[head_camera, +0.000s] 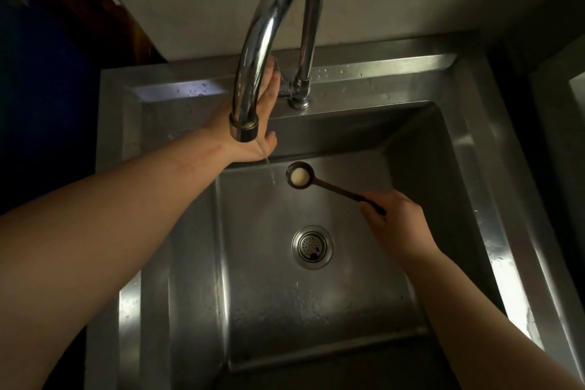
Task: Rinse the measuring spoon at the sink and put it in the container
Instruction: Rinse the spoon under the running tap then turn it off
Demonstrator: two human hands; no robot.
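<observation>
A dark measuring spoon [329, 185] with a pale residue in its round bowl is held over the steel sink [481, 149]. My right hand [395, 222] grips the end of its handle. A thin stream of water [270, 172] falls from the chrome gooseneck faucet [272, 28], just left of the spoon's bowl. My left hand [266, 95] reaches behind the spout toward the faucet lever [285, 89], fingers extended; whether it touches the lever is hidden by the spout. No container is in view.
The drain strainer [312, 247] lies in the middle of the sink floor. Water drops speckle the sink's back ledge [364, 73]. A pale wall rises behind the faucet, and dark areas flank the sink on both sides.
</observation>
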